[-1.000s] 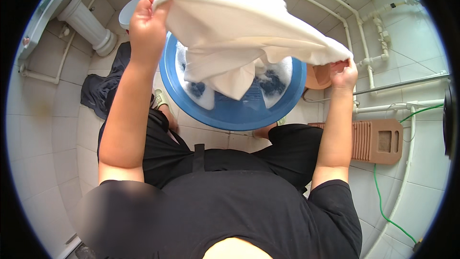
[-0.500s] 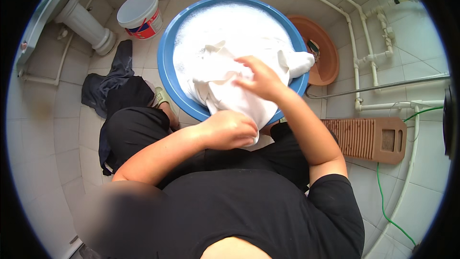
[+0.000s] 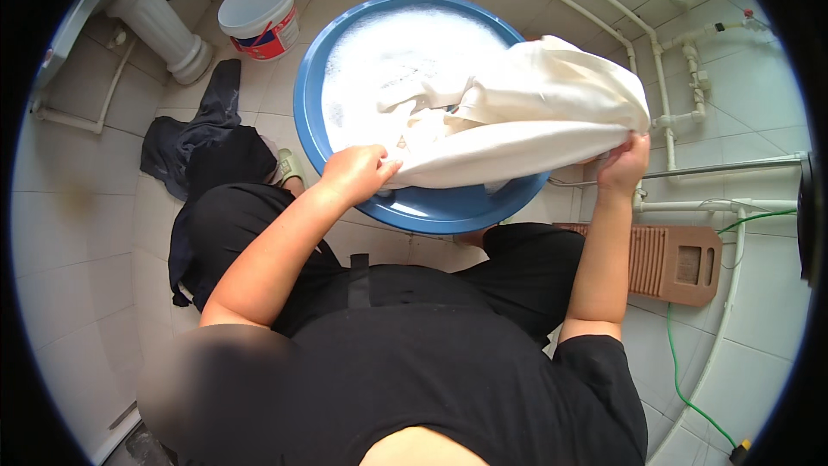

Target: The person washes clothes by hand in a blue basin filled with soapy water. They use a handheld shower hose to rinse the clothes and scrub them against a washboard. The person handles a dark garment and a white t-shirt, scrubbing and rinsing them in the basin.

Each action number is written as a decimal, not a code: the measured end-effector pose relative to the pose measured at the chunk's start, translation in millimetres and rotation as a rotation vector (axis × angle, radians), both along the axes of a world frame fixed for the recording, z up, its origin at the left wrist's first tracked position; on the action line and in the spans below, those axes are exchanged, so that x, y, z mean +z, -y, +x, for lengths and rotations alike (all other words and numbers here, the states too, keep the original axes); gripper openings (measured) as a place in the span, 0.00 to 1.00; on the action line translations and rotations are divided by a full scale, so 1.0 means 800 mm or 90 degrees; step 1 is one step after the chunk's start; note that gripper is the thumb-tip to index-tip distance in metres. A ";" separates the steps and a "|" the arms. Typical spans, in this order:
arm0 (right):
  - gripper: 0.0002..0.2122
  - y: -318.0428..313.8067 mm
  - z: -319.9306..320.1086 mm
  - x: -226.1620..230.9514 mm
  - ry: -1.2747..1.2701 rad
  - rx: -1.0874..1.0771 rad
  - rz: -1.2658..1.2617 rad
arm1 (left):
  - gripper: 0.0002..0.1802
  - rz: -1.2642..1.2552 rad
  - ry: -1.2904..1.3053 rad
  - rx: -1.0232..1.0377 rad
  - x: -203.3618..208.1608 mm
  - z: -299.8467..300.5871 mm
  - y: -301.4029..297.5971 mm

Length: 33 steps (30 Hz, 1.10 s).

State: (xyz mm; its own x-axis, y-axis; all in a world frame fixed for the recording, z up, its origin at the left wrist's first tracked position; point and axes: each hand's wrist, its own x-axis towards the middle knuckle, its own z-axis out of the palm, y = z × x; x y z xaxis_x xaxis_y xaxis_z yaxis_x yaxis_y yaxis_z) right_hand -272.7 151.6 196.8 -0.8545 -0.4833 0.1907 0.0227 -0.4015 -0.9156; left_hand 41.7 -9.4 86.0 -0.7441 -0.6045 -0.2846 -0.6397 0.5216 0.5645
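A wet white garment (image 3: 535, 142) is stretched sideways over a round blue basin (image 3: 312, 60); its exact kind does not show. My left hand (image 3: 358, 174) pinches its edge above the basin's near left side. Beyond the basin's right rim, my right hand (image 3: 624, 164) grips the other end and holds it up, with the fabric hanging in a long fold between both hands. White suds (image 3: 414, 34) cover the water, and part of the garment still lies in them. Folds of fabric hide some of the right fingers.
A brown washboard (image 3: 664, 263) lies on the floor by my right knee. At the back left stands a white and red bucket (image 3: 259, 17), with dark clothes (image 3: 194, 138) on the tiles before it. Pipes (image 3: 655, 69) and a green hose (image 3: 677, 371) run along the right side.
My right hand has swung out to the right, pulling the garment taut across the basin. My left hand has moved left and up. The orange-brown basin is now hidden behind the garment.
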 end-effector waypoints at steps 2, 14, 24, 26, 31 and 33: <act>0.18 -0.020 -0.049 -0.055 -0.135 -0.173 0.334 | 0.23 -0.051 -0.039 0.017 0.003 -0.004 0.000; 0.16 0.101 0.150 -0.107 -0.778 0.246 0.499 | 0.39 0.010 -0.107 0.136 -0.028 -0.028 0.006; 0.10 0.132 0.127 -0.111 0.076 0.316 0.348 | 0.18 0.076 -0.124 0.288 -0.050 -0.020 0.044; 0.11 0.132 0.104 -0.058 0.383 0.455 0.030 | 0.17 0.156 -0.266 0.379 -0.075 -0.011 0.067; 0.17 0.118 0.064 0.043 0.286 0.646 -0.309 | 0.18 0.329 -0.419 0.546 -0.060 0.006 0.094; 0.19 0.110 0.077 0.078 0.258 0.586 -0.255 | 0.18 0.075 -0.351 0.449 -0.045 0.008 0.091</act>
State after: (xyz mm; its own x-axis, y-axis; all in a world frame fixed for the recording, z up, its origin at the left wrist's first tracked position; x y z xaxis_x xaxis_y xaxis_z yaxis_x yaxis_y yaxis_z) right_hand -210.8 64.0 259.3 -0.2300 -0.9371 0.2627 0.7398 -0.3437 -0.5784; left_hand 48.5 -82.1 49.9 -0.2608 -0.9615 -0.0864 -0.4123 0.0301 0.9105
